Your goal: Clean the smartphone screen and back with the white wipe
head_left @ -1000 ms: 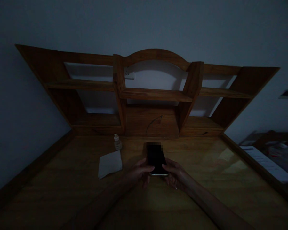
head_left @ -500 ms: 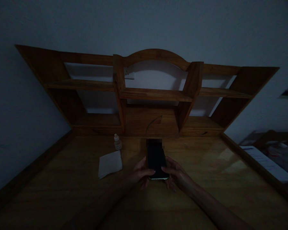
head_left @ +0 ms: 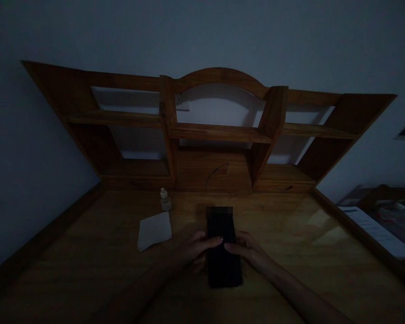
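Between both hands is a dark smartphone (head_left: 224, 267), its black face turned up and its far end blurred out. My left hand (head_left: 199, 245) grips its left side, thumb lying across the face. From the right side my right hand (head_left: 248, 247) holds it too, its thumb also on the face close to the other thumb. The remaining fingers are partly hidden beside and under the phone. Left of the hands, a folded white cloth or paper (head_left: 154, 231) lies on the wooden desk (head_left: 290, 234). A small white-capped bottle (head_left: 165, 200) stands just behind it.
A wooden shelf unit (head_left: 219, 132) rises along the back of the desk, with a drawer (head_left: 285, 185) at lower right. Behind it a power socket (head_left: 182, 105) is on the wall. Printed paper (head_left: 374, 229) lies beyond the desk's right edge. The room is dim.
The phone has tilted flatter and its near end has come closer to me. Both thumbs have slid up to about the middle of its face. Bottle and white sheet stay put.
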Demonstrator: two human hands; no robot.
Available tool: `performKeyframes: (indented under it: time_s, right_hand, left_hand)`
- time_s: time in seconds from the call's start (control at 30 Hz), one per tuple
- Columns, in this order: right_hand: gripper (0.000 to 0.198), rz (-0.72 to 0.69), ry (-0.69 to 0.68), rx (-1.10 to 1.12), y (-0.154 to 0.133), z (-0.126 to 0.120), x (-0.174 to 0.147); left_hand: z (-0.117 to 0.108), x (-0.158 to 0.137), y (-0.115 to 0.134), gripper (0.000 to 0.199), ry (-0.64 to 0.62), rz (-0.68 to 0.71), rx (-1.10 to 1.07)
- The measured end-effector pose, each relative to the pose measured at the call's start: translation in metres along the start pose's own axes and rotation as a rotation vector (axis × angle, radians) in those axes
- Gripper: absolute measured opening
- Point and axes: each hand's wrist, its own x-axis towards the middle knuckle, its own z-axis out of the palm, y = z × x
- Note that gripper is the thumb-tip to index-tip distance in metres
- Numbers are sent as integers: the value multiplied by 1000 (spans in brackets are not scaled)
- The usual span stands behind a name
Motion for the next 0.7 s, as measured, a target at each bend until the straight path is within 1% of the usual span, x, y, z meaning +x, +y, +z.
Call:
performKeyframes:
  time_s: [0.1, 0.17, 0.23, 0.3, 0.37, 0.47, 0.57, 0.63, 0.7]
  right_hand:
    - [41, 17, 27, 22, 0, 3, 0]
    - [42, -1, 37, 47, 1, 7, 0]
    - [43, -12, 19, 66, 3, 13, -1]
    - [44, -19, -6, 72, 6, 17, -2]
    - [41, -37, 9, 60, 8, 18, -3]
    - [37, -66, 113, 69, 10, 13, -2]
    - [35, -101, 220, 100, 9, 6, 2]
    - [35, -119, 244, 92, 6, 4, 4]
    - [36, -122, 246, 72, 3, 5, 4]
  left_hand:
    - [-2, 6, -7, 52, 32, -7, -41]
    - [-3, 9, -10, 53, 96, 0, -57]
    - [-4, 9, -11, 56, 165, -10, -48]
    - [-6, 5, -7, 56, 169, -23, -53]
    - [-6, -1, 0, 53, 85, 13, -70]
    - [-4, -10, 12, 44, -82, 77, -13]
    - [0, -13, 18, 42, -180, 64, 47]
    - [1, -12, 16, 46, -238, 65, 2]
    - [1, -10, 11, 49, -254, 75, -32]
